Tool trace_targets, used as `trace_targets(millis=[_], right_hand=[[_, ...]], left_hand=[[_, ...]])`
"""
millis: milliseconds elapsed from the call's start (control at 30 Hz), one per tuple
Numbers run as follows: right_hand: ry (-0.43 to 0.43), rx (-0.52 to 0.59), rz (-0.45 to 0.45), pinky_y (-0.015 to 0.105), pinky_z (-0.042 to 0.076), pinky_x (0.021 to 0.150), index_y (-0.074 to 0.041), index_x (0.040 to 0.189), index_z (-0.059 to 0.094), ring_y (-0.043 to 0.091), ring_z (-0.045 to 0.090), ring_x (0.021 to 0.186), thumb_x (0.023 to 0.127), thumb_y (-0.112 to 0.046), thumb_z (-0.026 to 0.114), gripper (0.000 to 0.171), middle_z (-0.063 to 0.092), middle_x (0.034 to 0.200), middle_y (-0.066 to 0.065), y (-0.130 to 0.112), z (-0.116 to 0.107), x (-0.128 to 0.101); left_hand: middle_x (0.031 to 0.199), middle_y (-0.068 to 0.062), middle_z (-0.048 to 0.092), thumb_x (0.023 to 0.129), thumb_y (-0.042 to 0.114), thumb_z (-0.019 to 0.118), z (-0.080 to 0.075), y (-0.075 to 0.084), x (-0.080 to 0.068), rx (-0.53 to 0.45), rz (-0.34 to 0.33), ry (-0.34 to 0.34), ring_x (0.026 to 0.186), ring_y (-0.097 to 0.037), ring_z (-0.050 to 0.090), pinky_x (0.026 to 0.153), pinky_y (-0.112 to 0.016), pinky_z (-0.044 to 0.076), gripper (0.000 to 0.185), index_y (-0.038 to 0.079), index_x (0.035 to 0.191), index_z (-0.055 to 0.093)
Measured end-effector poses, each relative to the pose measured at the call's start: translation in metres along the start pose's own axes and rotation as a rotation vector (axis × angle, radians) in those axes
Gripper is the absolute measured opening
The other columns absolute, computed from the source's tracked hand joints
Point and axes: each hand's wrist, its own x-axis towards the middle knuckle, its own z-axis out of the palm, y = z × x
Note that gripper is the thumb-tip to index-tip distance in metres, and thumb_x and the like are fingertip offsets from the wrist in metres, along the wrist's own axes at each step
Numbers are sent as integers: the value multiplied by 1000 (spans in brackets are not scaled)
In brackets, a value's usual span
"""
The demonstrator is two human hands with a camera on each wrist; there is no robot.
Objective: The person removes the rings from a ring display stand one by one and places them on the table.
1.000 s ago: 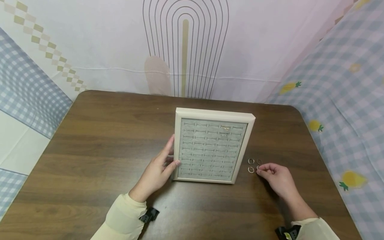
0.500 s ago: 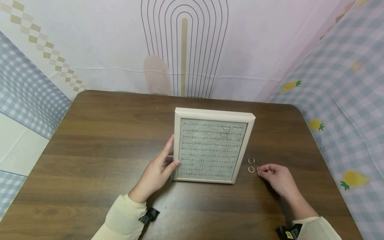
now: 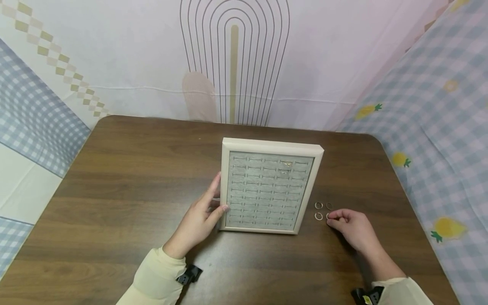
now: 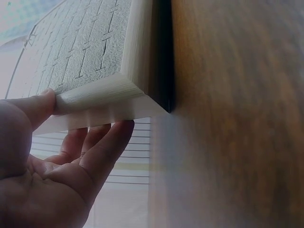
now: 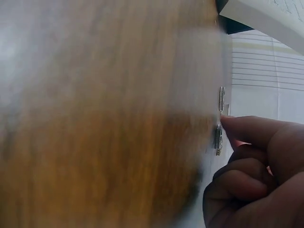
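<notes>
A ring display (image 3: pixel 271 146), cream-framed with a grey slotted pad, stands tilted back on the table. Two small rings (image 3: pixel 286 163) sit in its upper right slots. My left hand (image 3: pixel 198 222) holds the display's left side, thumb on the front rim and fingers against the side, as the left wrist view shows (image 4: pixel 52 178). To the right of the display, my right hand (image 3: pixel 354 228) pinches a ring (image 3: pixel 327 215) at the table surface, its other fingers curled. Beside it lie two silvery rings (image 3: pixel 318 205) and a thinner, darker ring (image 3: pixel 329 206).
The brown wooden table (image 3: pixel 126 178) reaches back to a white cloth (image 3: pixel 145 51) with a line-arch print. Blue checked cloth (image 3: pixel 438 127) hangs along the right, and more at the left. Black wrist cameras (image 3: pixel 189 274) sit at both cream sleeves.
Almost nothing moves. Both hands keep their places, the right fingertips staying at the same ring; the head view shifts only slightly.
</notes>
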Motion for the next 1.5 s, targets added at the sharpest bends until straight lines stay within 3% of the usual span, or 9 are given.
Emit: trace_targets(millis=[233,433,633,1100,1500], right_hand=[[76,19,-44,27,39,54,-5,108,73,13,47,60,94,-27,71,26,53,66,0,-13,-1,-5],[153,102,-101,26,39,49,-6,103,74,11,44,55,92,-25,75,22,49,62,-1,-34,-3,-14],[225,152,-182,26,41,47,-9,97,75,10,45,54,90,-26,78,19,48,59,-3,-62,-7,-26],[305,235,-354,24,38,45,-11,94,78,9,43,52,87,-18,80,10,47,57,-4,-119,-15,-32],[309,287,-403,23,35,43,-11,102,79,8,38,50,88,-16,80,15,43,57,-4,-139,-12,-23]], left_hand=[[123,-17,65,96,4,66,0,-1,-1,12,2,5,100,-29,70,81,-33,61,87,23,163,14],[125,-17,64,97,5,66,1,-1,-2,6,-17,5,101,-29,70,81,-32,61,89,30,163,13],[124,-17,65,97,6,66,0,-1,-2,8,-14,6,101,-29,70,80,-32,61,88,28,163,13],[122,-16,65,96,6,67,0,0,-1,9,-4,7,100,-27,71,81,-31,61,87,27,163,14],[122,-16,65,96,5,67,1,0,-1,1,-4,10,102,-28,70,82,-33,61,87,26,163,15]])
